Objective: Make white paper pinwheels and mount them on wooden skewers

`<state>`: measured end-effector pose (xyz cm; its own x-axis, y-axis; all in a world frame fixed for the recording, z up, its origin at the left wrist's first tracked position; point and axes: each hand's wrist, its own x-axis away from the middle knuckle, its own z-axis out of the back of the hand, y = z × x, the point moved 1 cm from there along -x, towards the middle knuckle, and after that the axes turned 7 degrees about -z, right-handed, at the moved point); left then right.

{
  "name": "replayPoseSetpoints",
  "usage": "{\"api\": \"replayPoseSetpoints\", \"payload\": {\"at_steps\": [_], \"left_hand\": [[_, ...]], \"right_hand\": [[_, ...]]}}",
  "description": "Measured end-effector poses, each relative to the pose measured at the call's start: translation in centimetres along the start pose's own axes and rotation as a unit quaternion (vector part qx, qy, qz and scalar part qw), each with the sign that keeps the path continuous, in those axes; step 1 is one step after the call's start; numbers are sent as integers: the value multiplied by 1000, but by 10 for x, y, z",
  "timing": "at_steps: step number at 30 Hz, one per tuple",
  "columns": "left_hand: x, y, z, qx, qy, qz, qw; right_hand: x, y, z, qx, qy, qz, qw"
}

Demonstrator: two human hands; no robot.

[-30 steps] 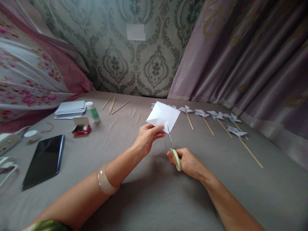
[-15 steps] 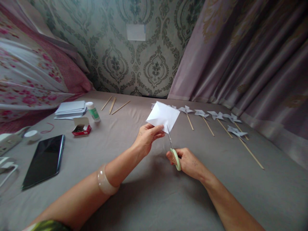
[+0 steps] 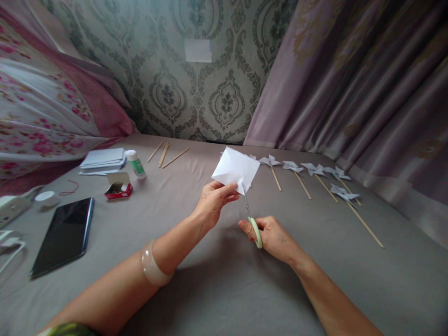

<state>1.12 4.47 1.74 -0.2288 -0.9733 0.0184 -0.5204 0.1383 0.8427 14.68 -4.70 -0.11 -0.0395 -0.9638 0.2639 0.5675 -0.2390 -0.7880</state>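
My left hand (image 3: 215, 200) pinches a square white sheet of paper (image 3: 235, 167) by its lower edge, above the cloth-covered surface. Fold creases run across the paper. My right hand (image 3: 273, 236) grips a pair of scissors (image 3: 256, 231) with pale green handles. Their metal blades point up at the paper's lower corner, close to my left fingertips; the blade tips are partly hidden by the paper. Several white paper pinwheels (image 3: 314, 169) on wooden sticks lie in a row to the right, some partly hidden behind the sheet.
At the left lie a stack of paper (image 3: 102, 160), a glue bottle (image 3: 136, 164), an open red box (image 3: 119, 189), a black phone (image 3: 65, 235), a white round cap (image 3: 47, 199), and a power strip (image 3: 14, 207). Loose wooden sticks (image 3: 163, 155) rest near the patterned wall.
The scissor blades, earlier overlapping the paper's front near its lower corner, now show only below the edge. The paper and both hands have shifted very slightly left.
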Motion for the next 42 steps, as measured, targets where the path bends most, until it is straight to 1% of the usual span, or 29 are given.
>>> {"api": "replayPoseSetpoints", "payload": {"at_steps": [9, 13, 18, 24, 38, 42], "left_hand": [[-1, -1, 0, 2, -1, -1, 1000], [3, -1, -2, -3, -16, 5, 1000], [9, -5, -6, -3, -40, 18, 999], [10, -8, -6, 2, -31, 18, 999], [9, -7, -5, 8, -31, 21, 999], [9, -7, -5, 15, -22, 21, 999]], "right_hand": [[1, -3, -1, 8, 12, -15, 1000], [1, -4, 0, -10, 10, -10, 1000], [-1, 0, 1, -23, 28, 1, 999], [-3, 1, 1, -8, 36, -4, 999], [-3, 2, 2, -16, 52, 5, 999], [-2, 1, 1, -17, 51, 2, 999]]}}
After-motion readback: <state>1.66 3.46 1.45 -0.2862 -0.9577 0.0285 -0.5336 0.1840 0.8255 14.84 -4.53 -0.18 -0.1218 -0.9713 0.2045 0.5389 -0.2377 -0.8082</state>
